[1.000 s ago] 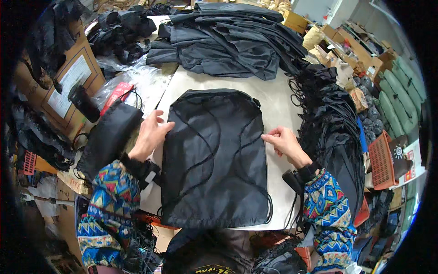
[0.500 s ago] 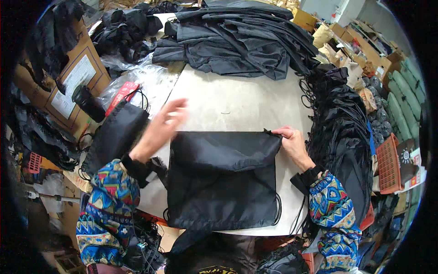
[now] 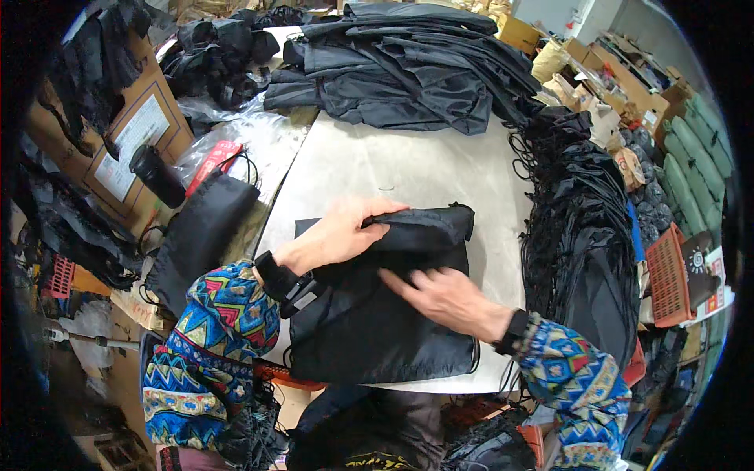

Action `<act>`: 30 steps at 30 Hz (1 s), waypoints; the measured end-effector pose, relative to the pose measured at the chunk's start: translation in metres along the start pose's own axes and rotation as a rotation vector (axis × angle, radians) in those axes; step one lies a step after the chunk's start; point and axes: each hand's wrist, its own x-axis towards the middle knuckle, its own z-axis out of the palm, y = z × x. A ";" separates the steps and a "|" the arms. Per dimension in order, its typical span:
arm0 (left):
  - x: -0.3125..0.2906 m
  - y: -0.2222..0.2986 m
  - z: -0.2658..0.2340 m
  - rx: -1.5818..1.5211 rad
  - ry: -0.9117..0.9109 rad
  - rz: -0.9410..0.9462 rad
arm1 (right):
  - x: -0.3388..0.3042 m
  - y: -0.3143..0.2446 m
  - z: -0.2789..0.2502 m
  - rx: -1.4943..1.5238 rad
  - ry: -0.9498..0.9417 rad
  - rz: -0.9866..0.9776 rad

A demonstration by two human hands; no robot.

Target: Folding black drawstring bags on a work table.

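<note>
The flat black drawstring bag of thin shiny fabric (image 3: 377, 337) lies on the near half of the pale, smooth worktop (image 3: 440, 169), between the two hands. Its far end is turned down into a folded band (image 3: 428, 228), while the near part lies spread out flat; judging from this, the folding is partly done, with the near part not yet folded in. The left hand (image 3: 342, 231) lies over the band, its thumb and forefinger apart; whether that grip is clamped on fabric I cannot tell. The right hand (image 3: 452, 298) is over the bag's middle, its grip loose and fingers apart, clamped on nothing visible. Left of the bag lies a compact black fabric bundle with cords (image 3: 206, 228). To the right hangs a thick pile of black corded fabric (image 3: 577, 212), and across the far end sprawls a heap of loose black fabric (image 3: 408, 71)
</note>
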 end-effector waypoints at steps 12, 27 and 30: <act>-0.057 -0.021 0.035 0.409 -0.227 0.337 | -0.069 0.021 -0.025 -0.116 0.063 -0.162; -0.072 0.003 -0.001 -0.358 -0.532 -0.278 | -0.058 0.004 0.027 1.460 0.299 0.819; -0.092 -0.037 -0.020 -1.324 -0.078 -0.551 | -0.044 0.004 0.024 1.497 0.469 0.970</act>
